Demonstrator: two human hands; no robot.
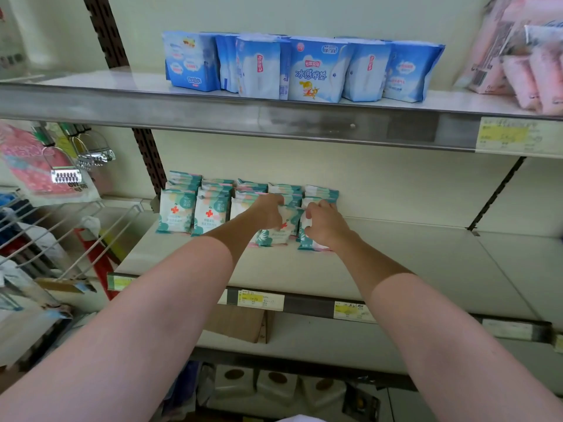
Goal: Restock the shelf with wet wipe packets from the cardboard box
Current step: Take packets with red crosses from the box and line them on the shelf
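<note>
We face the shelf (396, 269), a pale board that runs from left to right with yellow price tags (260, 298) along its near edge. Above it we see the upper shelf (213, 117) carrying a row of blue packs (316, 73), with pink packs (530, 77) at the far right. Below the near edge, the cardboard box (240, 325) sits on the lower board, partly hidden behind our left forearm. The wet wipe packets (195, 208) stand upright in rows at the far left of the shelf, teal and white with a red cross. Our left hand (268, 213) grips the top of one front packet (275, 236). Just to the right, our right hand (326, 225) pinches the neighbouring packet (306, 236), fingers curled round its edge.
</note>
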